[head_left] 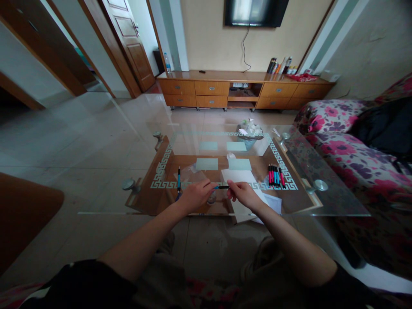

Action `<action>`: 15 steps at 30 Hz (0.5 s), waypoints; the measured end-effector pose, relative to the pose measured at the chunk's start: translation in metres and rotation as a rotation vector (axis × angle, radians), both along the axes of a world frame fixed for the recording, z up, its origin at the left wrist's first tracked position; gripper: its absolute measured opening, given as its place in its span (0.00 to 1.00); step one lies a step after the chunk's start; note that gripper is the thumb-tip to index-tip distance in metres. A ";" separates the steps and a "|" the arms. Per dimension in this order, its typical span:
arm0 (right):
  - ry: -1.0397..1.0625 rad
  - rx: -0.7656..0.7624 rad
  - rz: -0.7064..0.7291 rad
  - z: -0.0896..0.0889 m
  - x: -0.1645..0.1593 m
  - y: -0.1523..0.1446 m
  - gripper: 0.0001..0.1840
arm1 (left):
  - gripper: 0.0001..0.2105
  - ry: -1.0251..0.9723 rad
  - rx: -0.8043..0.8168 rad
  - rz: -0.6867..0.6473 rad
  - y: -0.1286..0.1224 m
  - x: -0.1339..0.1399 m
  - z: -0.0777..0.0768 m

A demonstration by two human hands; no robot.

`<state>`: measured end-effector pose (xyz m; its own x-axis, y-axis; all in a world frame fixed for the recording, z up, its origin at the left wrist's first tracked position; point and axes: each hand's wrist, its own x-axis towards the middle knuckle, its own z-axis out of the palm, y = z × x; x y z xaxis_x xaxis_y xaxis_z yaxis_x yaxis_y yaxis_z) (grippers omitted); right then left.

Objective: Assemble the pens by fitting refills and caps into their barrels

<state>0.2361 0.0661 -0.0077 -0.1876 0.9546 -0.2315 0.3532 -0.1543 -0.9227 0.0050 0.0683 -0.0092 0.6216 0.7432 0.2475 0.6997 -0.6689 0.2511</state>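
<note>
A blue-and-black pen [222, 187] lies level between my two hands, above the near part of the glass table [106, 213]. My left hand [198, 193] pinches its blue end. The fingers of my right hand [243, 193] are closed on its black end. Just left of my left hand, another blue-and-black pen [179, 179] rests on the glass. To the right of my right hand, several pink and blue pens [276, 176] with black ends lie side by side in a group.
White papers [273, 203] and a pale flat board or box [240, 210] show under the glass near my right forearm. Toward the far edge is a basket [251, 139] with crumpled wrappers. A floral sofa [341, 150] borders the right side. A wooden cabinet [210, 88] stands along the wall.
</note>
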 end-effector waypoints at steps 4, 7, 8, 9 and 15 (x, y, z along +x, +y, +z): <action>0.052 0.039 0.018 0.002 0.001 0.001 0.26 | 0.16 0.005 -0.002 0.014 0.001 0.000 -0.001; 0.089 0.097 -0.018 0.003 0.000 0.002 0.18 | 0.16 0.009 -0.004 0.034 0.001 0.000 -0.002; 0.105 0.094 -0.037 0.003 0.000 0.002 0.17 | 0.17 0.011 -0.004 0.038 0.001 0.000 -0.001; 0.125 0.080 -0.056 0.004 -0.001 0.002 0.16 | 0.17 0.015 -0.001 0.042 0.001 0.000 -0.001; 0.300 -0.044 -0.178 0.009 -0.002 0.000 0.18 | 0.21 0.076 0.001 0.036 -0.001 0.001 0.002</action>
<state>0.2345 0.0665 0.0010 -0.0847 0.9687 -0.2332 0.0308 -0.2314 -0.9724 0.0056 0.0678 -0.0073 0.6116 0.7651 0.2013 0.7401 -0.6433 0.1962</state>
